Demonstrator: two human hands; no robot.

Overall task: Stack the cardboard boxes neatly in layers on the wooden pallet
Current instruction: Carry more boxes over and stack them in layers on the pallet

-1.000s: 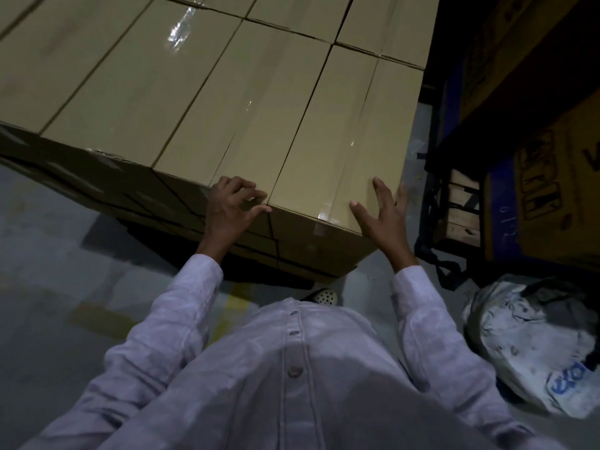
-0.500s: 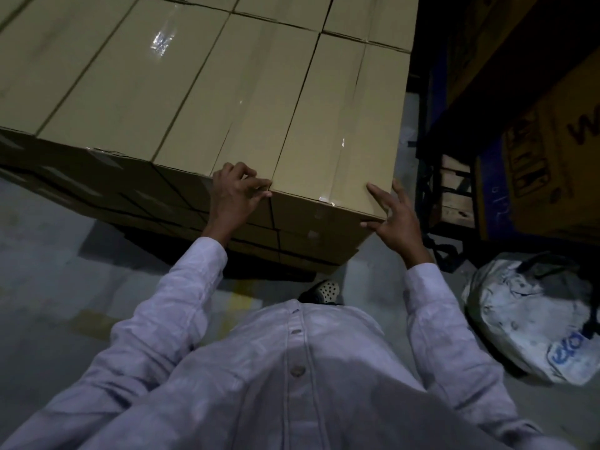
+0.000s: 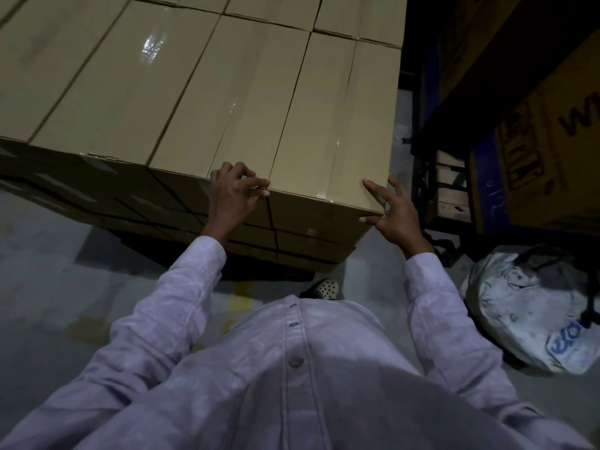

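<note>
The cardboard boxes [image 3: 181, 92] sit stacked in tight layers on the floor [image 3: 48, 271], the base under them lost in shadow. The left hand [image 3: 235, 193] hooks its curled fingers over the top front edge of the stack, at the seam beside the end box [image 3: 331, 125]. The right hand [image 3: 394, 212] is open with fingers spread, touching that box's near corner, and a white sack [image 3: 526, 306] lies on the floor near it.

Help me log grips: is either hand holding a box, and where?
The left hand curls its fingers over the near top edge of the corner box, at its left seam; the right hand only touches that box's near right corner, fingers spread.
</note>
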